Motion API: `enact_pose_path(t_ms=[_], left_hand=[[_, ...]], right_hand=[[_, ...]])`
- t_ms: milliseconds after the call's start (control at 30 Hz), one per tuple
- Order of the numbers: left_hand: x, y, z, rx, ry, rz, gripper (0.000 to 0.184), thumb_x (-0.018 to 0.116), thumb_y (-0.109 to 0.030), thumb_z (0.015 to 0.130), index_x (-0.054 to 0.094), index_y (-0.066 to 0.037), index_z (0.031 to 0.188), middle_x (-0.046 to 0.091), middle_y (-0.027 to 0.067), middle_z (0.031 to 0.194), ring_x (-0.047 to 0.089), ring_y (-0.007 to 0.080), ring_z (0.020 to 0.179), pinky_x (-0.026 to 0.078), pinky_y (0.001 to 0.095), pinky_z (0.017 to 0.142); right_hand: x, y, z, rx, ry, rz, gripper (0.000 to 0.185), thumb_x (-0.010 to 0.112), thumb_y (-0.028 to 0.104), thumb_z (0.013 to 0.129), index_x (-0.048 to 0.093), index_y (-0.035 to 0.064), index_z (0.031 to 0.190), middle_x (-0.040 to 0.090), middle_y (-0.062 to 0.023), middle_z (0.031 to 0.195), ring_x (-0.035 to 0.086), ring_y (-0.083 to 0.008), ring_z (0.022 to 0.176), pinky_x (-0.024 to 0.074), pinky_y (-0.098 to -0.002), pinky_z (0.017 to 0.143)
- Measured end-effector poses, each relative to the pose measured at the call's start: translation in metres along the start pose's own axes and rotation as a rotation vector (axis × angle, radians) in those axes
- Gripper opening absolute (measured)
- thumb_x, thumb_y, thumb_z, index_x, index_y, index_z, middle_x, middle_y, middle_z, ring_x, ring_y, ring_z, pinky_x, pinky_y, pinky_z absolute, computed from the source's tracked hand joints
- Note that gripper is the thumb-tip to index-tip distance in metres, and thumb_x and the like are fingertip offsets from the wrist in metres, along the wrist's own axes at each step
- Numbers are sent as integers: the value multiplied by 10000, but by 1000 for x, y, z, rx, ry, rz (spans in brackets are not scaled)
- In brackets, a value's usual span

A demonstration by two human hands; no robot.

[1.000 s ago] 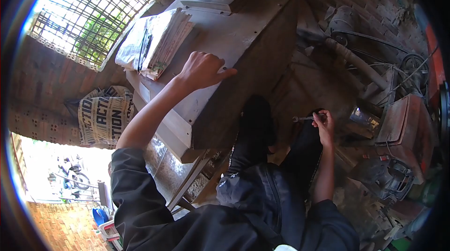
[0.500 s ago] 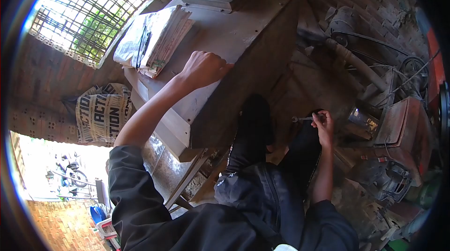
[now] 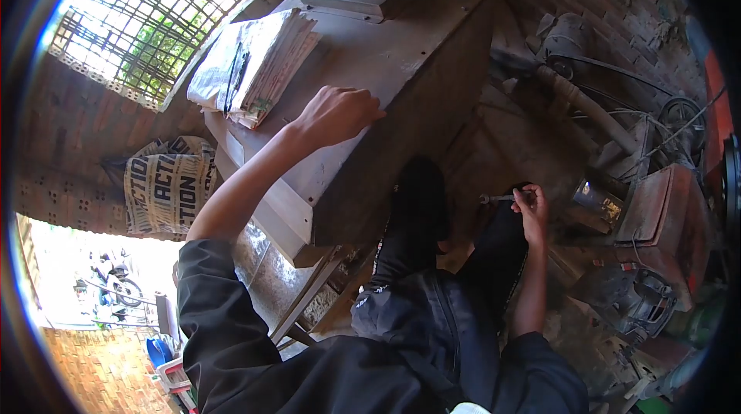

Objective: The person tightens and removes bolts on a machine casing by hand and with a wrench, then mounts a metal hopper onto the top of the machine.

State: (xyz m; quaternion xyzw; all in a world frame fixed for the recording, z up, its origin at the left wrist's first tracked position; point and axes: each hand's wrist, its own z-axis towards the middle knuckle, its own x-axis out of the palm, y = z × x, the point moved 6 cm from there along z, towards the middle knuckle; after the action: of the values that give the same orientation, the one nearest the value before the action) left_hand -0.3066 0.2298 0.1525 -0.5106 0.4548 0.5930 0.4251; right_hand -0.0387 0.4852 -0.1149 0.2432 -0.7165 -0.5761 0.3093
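My left hand [image 3: 340, 116] is closed, its fingers curled at the near edge of a large dusty metal machine housing [image 3: 401, 59]. What lies under or inside those fingers, if anything, is hidden. Lower and to the right, my right hand [image 3: 532, 209] grips a small metal wrench [image 3: 498, 198] by one end, above my dark-trousered right knee. The wrench's open jaw points left, free of contact with the housing. A thick stack of paper sacks [image 3: 262, 66] lies on the housing, left of my left hand.
On the right stand a motor [image 3: 563, 39] with a belt and pulley [image 3: 681, 117], a metal can [image 3: 598, 201], a rusty red box [image 3: 660, 205] and a dusty machine part [image 3: 637, 298]. A printed sack [image 3: 171, 186] rests against the brick wall at left. A lattice window [image 3: 147, 28] is behind.
My left hand has turned very slightly at the housing edge. My right hand and the wrench stay in nearly the same place.
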Motion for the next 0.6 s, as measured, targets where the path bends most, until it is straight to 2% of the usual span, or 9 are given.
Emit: enact_pose_path(t_ms=[33, 100, 133, 200, 333, 400, 433, 500, 600], left_hand=[[2, -2, 0, 4, -1, 1, 279, 560, -289, 937, 643, -45, 830, 613, 119, 741, 627, 305, 723, 505, 397, 628], [5, 3, -1, -117, -43, -35, 409, 527, -319, 957, 656, -30, 697, 614, 137, 655, 625, 311, 640, 502, 400, 587], [6, 3, 1, -117, -42, -35, 409, 527, -319, 957, 656, -30, 697, 614, 137, 655, 625, 311, 640, 502, 400, 587], [14, 7, 2, -215, 39, 53, 481, 498, -336, 969, 649, -23, 636, 617, 155, 631, 624, 309, 606, 497, 397, 566], [6, 6, 3, -325, 181, 18, 447, 491, -338, 969, 652, -15, 705, 628, 161, 654, 632, 322, 637, 499, 401, 579], [-5, 1, 1, -179, 37, -71, 383, 509, -325, 960, 642, -20, 770, 617, 145, 639, 629, 341, 646, 499, 415, 586], [-4, 3, 0, -178, 37, -69, 383, 509, -325, 960, 642, -20, 770, 617, 145, 639, 629, 341, 646, 499, 415, 586], [-6, -1, -3, -10, -78, -106, 323, 523, -300, 953, 628, -30, 811, 601, 134, 622, 627, 355, 657, 498, 428, 596], [-4, -5, -1, 31, -106, -43, 315, 534, -279, 947, 623, -35, 769, 586, 135, 615, 627, 345, 646, 494, 426, 577]], right_hand=[[0, 0, 0, -5, 3, 14, 196, 685, 83, 873, 517, 49, 966, 560, -7, 762, 554, -73, 606, 465, -219, 568], [-3, -3, 1, -10, 5, 2, 197, 685, 84, 873, 516, 48, 965, 557, -7, 763, 553, -72, 604, 463, -219, 566], [-2, -2, 2, -14, 11, -11, 197, 685, 84, 873, 514, 47, 965, 555, -6, 764, 552, -72, 603, 462, -218, 564], [-1, -1, 1, -7, 5, 0, 198, 685, 85, 873, 514, 46, 965, 551, -6, 764, 551, -71, 598, 459, -217, 561], [0, -1, 2, -7, 12, 6, 201, 686, 87, 873, 514, 45, 967, 542, -2, 762, 547, -70, 592, 453, -216, 557], [0, 0, 0, -14, 8, 10, 199, 687, 88, 873, 515, 46, 965, 542, -2, 762, 547, -71, 593, 452, -216, 556], [0, 0, 0, -20, 3, 14, 198, 687, 89, 873, 517, 47, 963, 542, -2, 762, 548, -72, 595, 450, -215, 555], [-1, -1, 1, -17, 2, 1, 195, 688, 89, 873, 519, 47, 960, 543, -2, 760, 549, -72, 596, 450, -214, 555], [0, -1, 2, -18, 1, -15, 190, 688, 90, 873, 523, 48, 957, 546, -2, 758, 550, -71, 596, 449, -213, 555]])
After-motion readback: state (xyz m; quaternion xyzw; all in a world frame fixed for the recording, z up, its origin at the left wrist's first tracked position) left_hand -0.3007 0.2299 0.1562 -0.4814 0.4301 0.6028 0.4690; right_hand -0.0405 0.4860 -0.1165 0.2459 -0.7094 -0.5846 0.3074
